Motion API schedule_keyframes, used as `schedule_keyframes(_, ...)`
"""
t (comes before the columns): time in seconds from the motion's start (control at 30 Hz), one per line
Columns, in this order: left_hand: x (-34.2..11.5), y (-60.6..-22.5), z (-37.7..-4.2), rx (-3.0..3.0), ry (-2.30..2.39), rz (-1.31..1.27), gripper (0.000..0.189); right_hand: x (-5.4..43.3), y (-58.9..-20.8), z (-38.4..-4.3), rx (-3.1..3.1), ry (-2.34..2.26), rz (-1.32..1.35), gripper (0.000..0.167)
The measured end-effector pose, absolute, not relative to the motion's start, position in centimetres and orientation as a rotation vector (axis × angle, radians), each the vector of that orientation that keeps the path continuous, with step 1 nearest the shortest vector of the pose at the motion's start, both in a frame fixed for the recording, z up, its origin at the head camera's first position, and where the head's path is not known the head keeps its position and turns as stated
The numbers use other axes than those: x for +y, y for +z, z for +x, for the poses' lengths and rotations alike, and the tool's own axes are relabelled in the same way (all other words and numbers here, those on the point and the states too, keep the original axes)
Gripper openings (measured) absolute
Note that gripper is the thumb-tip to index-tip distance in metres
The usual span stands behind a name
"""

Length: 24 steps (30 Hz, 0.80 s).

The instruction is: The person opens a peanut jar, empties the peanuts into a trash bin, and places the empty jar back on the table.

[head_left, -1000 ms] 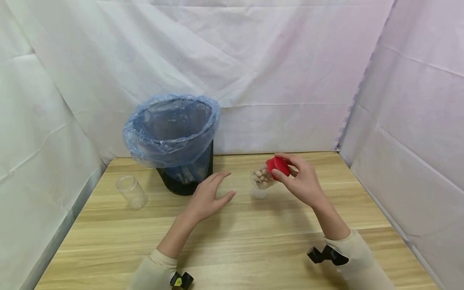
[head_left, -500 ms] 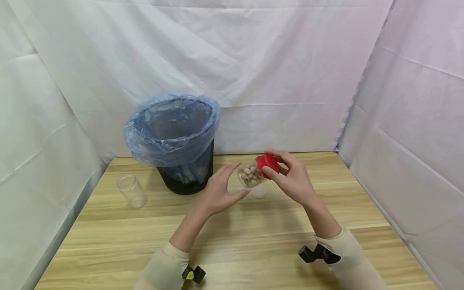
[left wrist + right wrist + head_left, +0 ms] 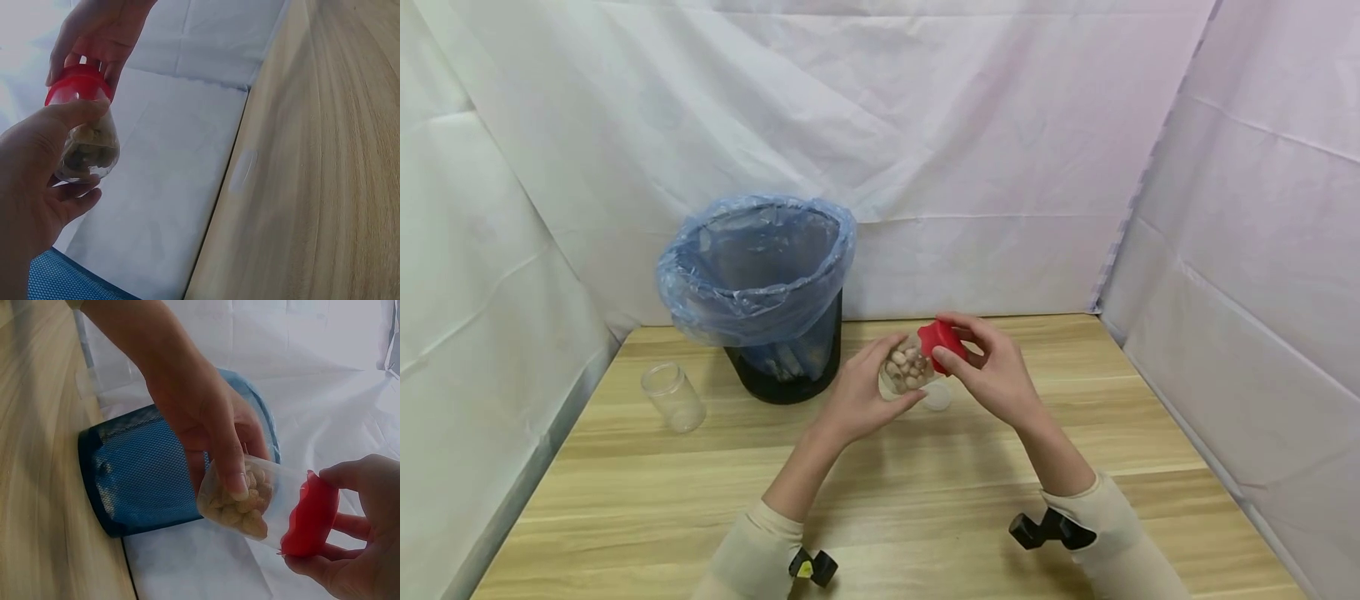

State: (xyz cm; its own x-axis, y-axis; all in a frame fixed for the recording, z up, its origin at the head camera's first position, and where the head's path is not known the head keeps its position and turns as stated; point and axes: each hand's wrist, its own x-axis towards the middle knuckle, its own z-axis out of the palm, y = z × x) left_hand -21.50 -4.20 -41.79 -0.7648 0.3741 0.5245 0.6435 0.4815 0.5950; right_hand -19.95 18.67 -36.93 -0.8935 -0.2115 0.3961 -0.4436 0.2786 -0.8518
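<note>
A clear plastic jar [image 3: 904,367] with beige, nut-like pieces inside is held tilted above the table, its red lid [image 3: 943,346] pointing right and up. The thumb and fingers of my left hand [image 3: 859,402] grip the jar's body from the left, near its bottom. From the other side, my right hand [image 3: 992,371] pinches the scalloped rim of the red lid. In the right wrist view the pieces [image 3: 244,503] lie toward the jar's base and the lid [image 3: 310,515] sits on its mouth. Below the jar, a small translucent disc [image 3: 936,397] rests on the table.
A black mesh bin [image 3: 786,387] lined with a blue plastic bag [image 3: 752,321] stands at the back, left of my hands. A clear lidless jar [image 3: 673,398] stands at the left on the wooden table [image 3: 925,517]. White cloth [image 3: 970,167] surrounds the table.
My right hand has brought the lidded jar leftward. My left hand has moved right and forward, and its spread fingers now close around the jar's body.
</note>
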Motion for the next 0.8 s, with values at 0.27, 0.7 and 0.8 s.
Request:
schedule_keyframes(0.27,-4.16,-41.96,-21.58,-2.357,-1.170,-0.855,0.076,18.74,-37.09,-20.01,-2.356,1.675,0.603,0.051)
schedule_keyframes(0.7,-4.17,-42.07,-21.30,-2.365,-1.198,-0.838,0.076,18.69,-37.12,-20.02,-2.416,1.559,0.612,0.049)
schedule_keyframes(0.8,-4.17,-42.07,-21.33,-2.362,-1.204,-0.842,0.076,18.63,-37.08,-20.02,-2.425,1.525,0.601,0.049)
